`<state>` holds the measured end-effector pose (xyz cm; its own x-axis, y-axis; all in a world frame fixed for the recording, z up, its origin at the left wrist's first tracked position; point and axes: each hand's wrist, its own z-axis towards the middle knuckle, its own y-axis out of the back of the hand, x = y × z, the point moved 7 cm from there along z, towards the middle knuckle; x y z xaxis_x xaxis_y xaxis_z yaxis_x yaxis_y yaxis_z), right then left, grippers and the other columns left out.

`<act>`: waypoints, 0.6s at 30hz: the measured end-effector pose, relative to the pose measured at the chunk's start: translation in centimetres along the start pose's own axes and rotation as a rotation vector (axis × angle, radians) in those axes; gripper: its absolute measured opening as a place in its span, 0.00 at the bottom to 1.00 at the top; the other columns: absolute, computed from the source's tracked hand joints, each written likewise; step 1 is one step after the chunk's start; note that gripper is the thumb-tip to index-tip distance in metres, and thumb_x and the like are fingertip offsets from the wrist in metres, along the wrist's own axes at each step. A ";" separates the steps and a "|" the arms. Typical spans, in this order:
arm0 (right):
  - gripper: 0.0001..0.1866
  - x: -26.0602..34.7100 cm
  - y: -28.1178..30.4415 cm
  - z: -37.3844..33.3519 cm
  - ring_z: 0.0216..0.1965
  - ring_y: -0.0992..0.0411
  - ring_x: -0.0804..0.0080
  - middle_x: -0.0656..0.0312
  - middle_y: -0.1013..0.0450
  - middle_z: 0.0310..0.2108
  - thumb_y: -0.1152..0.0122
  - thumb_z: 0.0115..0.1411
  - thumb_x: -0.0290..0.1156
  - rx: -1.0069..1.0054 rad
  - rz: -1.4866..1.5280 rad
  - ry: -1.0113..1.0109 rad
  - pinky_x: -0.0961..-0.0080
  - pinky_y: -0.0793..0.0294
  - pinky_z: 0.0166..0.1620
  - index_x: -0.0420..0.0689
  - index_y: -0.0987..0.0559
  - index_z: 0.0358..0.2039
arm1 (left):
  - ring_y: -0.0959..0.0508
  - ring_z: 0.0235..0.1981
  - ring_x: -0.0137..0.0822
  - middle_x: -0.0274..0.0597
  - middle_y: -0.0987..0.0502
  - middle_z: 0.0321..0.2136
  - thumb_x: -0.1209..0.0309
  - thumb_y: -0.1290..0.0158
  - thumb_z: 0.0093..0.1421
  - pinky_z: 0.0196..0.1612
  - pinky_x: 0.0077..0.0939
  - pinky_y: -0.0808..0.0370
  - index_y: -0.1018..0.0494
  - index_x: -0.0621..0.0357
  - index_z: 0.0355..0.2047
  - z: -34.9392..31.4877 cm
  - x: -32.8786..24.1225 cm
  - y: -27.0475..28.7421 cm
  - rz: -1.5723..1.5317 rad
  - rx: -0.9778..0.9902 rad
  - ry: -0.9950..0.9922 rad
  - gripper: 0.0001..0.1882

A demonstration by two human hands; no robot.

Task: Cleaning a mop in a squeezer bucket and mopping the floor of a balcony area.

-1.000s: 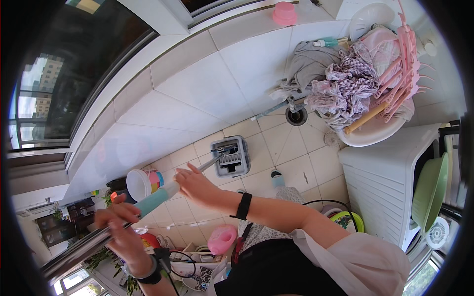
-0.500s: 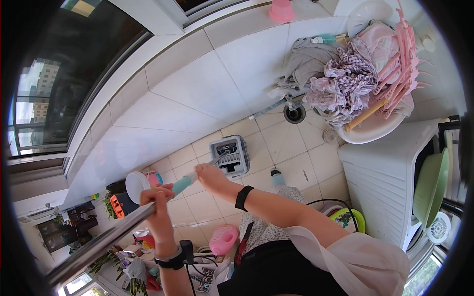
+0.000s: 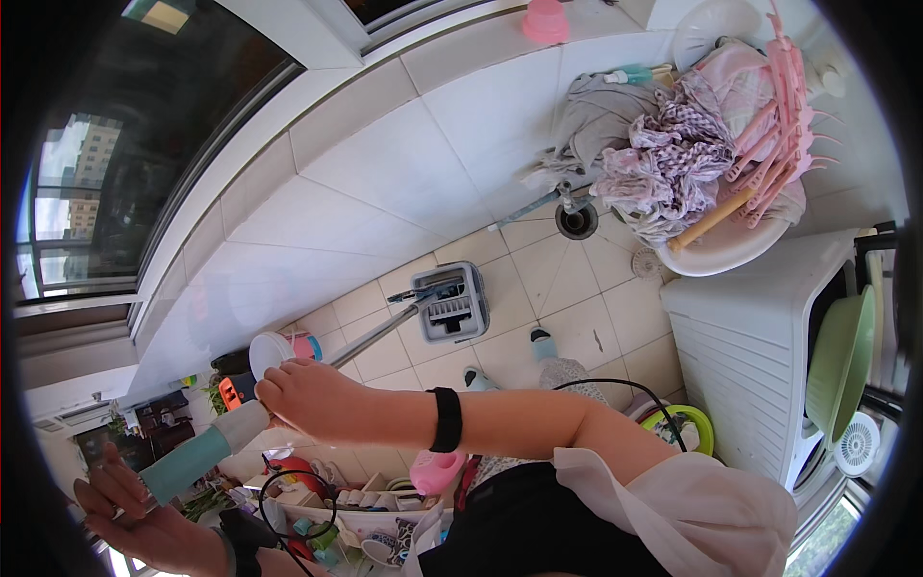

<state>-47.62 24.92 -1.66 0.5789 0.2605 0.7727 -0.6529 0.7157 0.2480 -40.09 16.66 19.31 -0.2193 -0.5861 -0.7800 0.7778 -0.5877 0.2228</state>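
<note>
A flat mop with a silver pole (image 3: 375, 335) and a teal grip section (image 3: 189, 464) runs from the lower left toward the middle. My right hand (image 3: 310, 402) is closed round the pole just beyond the pale end of the grip section. At the lower left, my left hand (image 3: 135, 514) is loosely curled round the upper end of the handle; some of its fingers look partly straightened. The mop's head (image 3: 425, 290) is over the grey rectangular bucket (image 3: 483, 300) on the floor, reaching past its left rim. Slots show inside the bucket.
A white basin (image 3: 716, 262) heaped with laundry (image 3: 673, 159) and a pink hanger rack (image 3: 790, 125) is at upper right. Below it stands a white ribbed appliance (image 3: 735, 332). A drain pipe (image 3: 577, 223) meets the tiled floor. A pink jug (image 3: 437, 471) is near my body.
Both hands have moved down and left with the mop, drawing its pole back. The mop's head has risen from inside the bucket to over its rim. A second slippered foot now shows.
</note>
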 end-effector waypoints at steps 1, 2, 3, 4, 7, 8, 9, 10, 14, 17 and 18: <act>0.15 -0.3 0.2 0.0 0.34 0.30 0.60 0.56 0.32 0.29 0.43 0.54 0.36 -0.001 0.000 0.000 0.66 0.32 0.39 0.39 0.33 0.32 | 0.47 0.18 0.26 0.30 0.52 0.14 0.62 0.64 0.66 0.58 0.39 0.41 0.51 0.50 0.20 0.4 0.3 0.2 -0.029 -0.047 0.039 0.18; 0.15 -1.0 0.1 0.1 0.34 0.30 0.60 0.56 0.31 0.30 0.42 0.54 0.36 0.032 -0.009 -0.041 0.67 0.31 0.39 0.38 0.32 0.32 | 0.48 0.18 0.26 0.30 0.53 0.14 0.63 0.64 0.66 0.59 0.38 0.41 0.52 0.50 0.20 0.7 0.7 0.3 -0.056 -0.094 0.078 0.18; 0.14 -1.8 -0.2 0.0 0.34 0.29 0.59 0.56 0.30 0.30 0.42 0.53 0.37 0.067 -0.017 -0.081 0.67 0.30 0.39 0.38 0.31 0.32 | 0.46 0.19 0.26 0.30 0.52 0.15 0.64 0.65 0.67 0.57 0.37 0.40 0.52 0.50 0.20 0.3 2.2 0.0 -0.025 -0.103 0.086 0.17; 0.14 -2.7 -0.8 -0.5 0.34 0.29 0.59 0.56 0.30 0.30 0.42 0.53 0.37 0.066 -0.009 -0.076 0.67 0.30 0.39 0.38 0.31 0.32 | 0.45 0.21 0.26 0.30 0.50 0.15 0.64 0.64 0.66 0.56 0.36 0.40 0.50 0.51 0.20 -0.7 3.8 -0.6 0.038 -0.026 0.133 0.17; 0.14 -11.4 -2.3 -6.3 0.36 0.28 0.57 0.53 0.29 0.33 0.42 0.53 0.35 0.143 -0.124 -0.369 0.65 0.30 0.39 0.37 0.30 0.33 | 0.32 0.24 0.31 0.35 0.37 0.16 0.69 0.62 0.65 0.52 0.39 0.37 0.44 0.55 0.23 -6.1 11.7 -6.4 0.063 0.161 0.283 0.12; 0.13 -14.1 -2.7 -8.7 0.37 0.28 0.56 0.52 0.28 0.34 0.42 0.54 0.33 0.201 -0.125 -0.483 0.64 0.30 0.40 0.37 0.30 0.33 | 0.26 0.27 0.34 0.38 0.31 0.17 0.71 0.60 0.64 0.50 0.40 0.34 0.41 0.56 0.25 -8.2 14.0 -7.9 0.142 0.225 0.312 0.10; 0.13 -16.5 -2.6 -11.3 0.37 0.29 0.55 0.52 0.28 0.34 0.43 0.54 0.32 0.129 -0.158 -0.496 0.65 0.29 0.40 0.37 0.30 0.34 | 0.24 0.32 0.37 0.39 0.28 0.20 0.73 0.58 0.63 0.51 0.40 0.34 0.39 0.57 0.27 -10.6 15.1 -9.8 0.134 0.295 0.344 0.07; 0.12 -18.8 -2.8 -13.7 0.38 0.29 0.54 0.52 0.29 0.34 0.44 0.54 0.31 0.074 -0.200 -0.521 0.65 0.29 0.40 0.37 0.30 0.35 | 0.23 0.34 0.39 0.39 0.25 0.23 0.74 0.54 0.62 0.53 0.39 0.36 0.37 0.58 0.28 -12.8 16.6 -11.6 0.046 0.357 0.439 0.06; 0.12 -20.9 -3.4 -17.3 0.41 0.30 0.54 0.51 0.29 0.36 0.45 0.55 0.30 0.128 -0.154 -0.759 0.61 0.32 0.46 0.37 0.30 0.37 | 0.23 0.34 0.37 0.39 0.24 0.24 0.73 0.51 0.60 0.55 0.40 0.39 0.36 0.58 0.29 -17.1 19.2 -12.7 0.065 0.474 0.442 0.05; 0.14 -17.5 -2.8 -15.2 0.44 0.31 0.54 0.52 0.29 0.36 0.46 0.56 0.32 -0.011 -0.364 -0.415 0.55 0.39 0.53 0.37 0.31 0.39 | 0.23 0.32 0.38 0.40 0.24 0.23 0.71 0.51 0.61 0.55 0.42 0.38 0.37 0.57 0.28 -13.5 14.6 -11.8 0.052 0.506 0.291 0.07; 0.14 -14.8 -2.3 -13.1 0.44 0.31 0.55 0.53 0.29 0.35 0.46 0.56 0.33 -0.081 -0.371 -0.299 0.54 0.40 0.54 0.37 0.31 0.40 | 0.23 0.29 0.38 0.41 0.25 0.20 0.64 0.52 0.61 0.54 0.44 0.38 0.38 0.56 0.27 -11.2 12.4 -10.6 0.114 0.471 0.208 0.11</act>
<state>-48.29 27.91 -21.39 0.5917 -0.2111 0.7780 -0.3823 0.7763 0.5013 -44.44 21.89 0.74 0.0101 -0.5663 -0.8241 0.4302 -0.7415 0.5148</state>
